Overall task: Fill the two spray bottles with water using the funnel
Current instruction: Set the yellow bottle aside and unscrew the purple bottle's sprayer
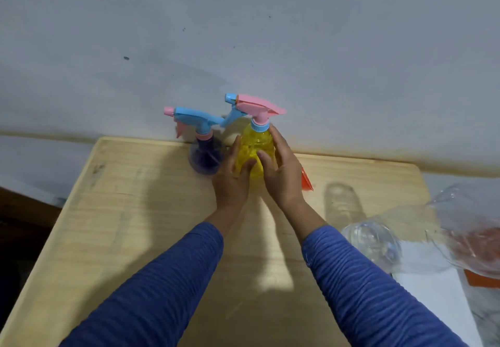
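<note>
A yellow spray bottle (254, 141) with a pink trigger head stands upright at the far edge of the wooden table (140, 211). My left hand (231, 176) wraps its left side and my right hand (281, 173) its right side. Just left of it stands a purple spray bottle (207, 157) with a blue trigger head, untouched. An orange funnel (307, 180) shows partly behind my right hand. A clear water bottle (351, 219) lies on its side at the right.
The table butts against a pale wall (243, 35). Crumpled clear plastic wrapping (470, 227) with something red inside lies off the table's right edge, on a white surface (433, 292). The left table edge drops to a dark floor.
</note>
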The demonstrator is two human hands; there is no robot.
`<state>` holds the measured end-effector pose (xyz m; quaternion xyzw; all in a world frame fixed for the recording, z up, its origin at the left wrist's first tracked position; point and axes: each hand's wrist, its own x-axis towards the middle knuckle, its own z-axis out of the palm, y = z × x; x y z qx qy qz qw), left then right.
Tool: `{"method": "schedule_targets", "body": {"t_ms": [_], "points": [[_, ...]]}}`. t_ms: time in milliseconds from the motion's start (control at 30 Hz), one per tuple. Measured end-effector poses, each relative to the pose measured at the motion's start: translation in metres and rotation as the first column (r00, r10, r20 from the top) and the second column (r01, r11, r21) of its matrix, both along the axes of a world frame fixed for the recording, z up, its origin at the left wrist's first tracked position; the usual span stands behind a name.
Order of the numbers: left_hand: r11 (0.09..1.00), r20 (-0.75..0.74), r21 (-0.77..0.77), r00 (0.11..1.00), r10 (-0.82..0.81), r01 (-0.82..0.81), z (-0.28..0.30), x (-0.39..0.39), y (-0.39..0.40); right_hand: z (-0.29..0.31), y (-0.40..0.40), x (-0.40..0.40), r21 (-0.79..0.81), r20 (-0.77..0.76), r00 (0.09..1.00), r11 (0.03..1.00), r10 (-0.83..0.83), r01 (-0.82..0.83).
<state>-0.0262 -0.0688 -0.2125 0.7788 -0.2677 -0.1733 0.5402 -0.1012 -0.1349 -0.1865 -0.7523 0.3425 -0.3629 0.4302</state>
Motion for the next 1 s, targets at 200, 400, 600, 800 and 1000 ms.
{"method": "schedule_targets", "body": {"t_ms": [200, 400, 600, 800, 1000], "points": [[0.999, 0.078, 0.023, 0.996, -0.035, 0.034, 0.002, 0.002, 0.028, 0.005, 0.032, -0.002, 0.015, 0.035, 0.953, 0.954, -0.301, 0.3], [0.998, 0.166, -0.041, 0.985, 0.044, -0.038, -0.006, 0.032, 0.071, -0.002, 0.075, 0.022, -0.087, -0.056, 0.974, 0.973, -0.219, 0.214], [0.998, 0.214, 0.041, 0.975, -0.063, 0.056, -0.001, 0.082, 0.076, -0.013, 0.078, 0.056, -0.059, -0.222, 0.974, 0.998, -0.042, 0.029], [0.976, -0.045, 0.076, 0.979, -0.199, 0.202, -0.008, 0.105, 0.063, -0.032, 0.065, 0.084, -0.032, -0.246, 0.966, 0.997, -0.082, 0.076], [0.974, -0.144, 0.082, 0.969, -0.199, 0.212, -0.011, 0.109, 0.065, -0.033, 0.073, 0.092, -0.01, -0.206, 0.966, 0.988, -0.154, 0.156]]}}
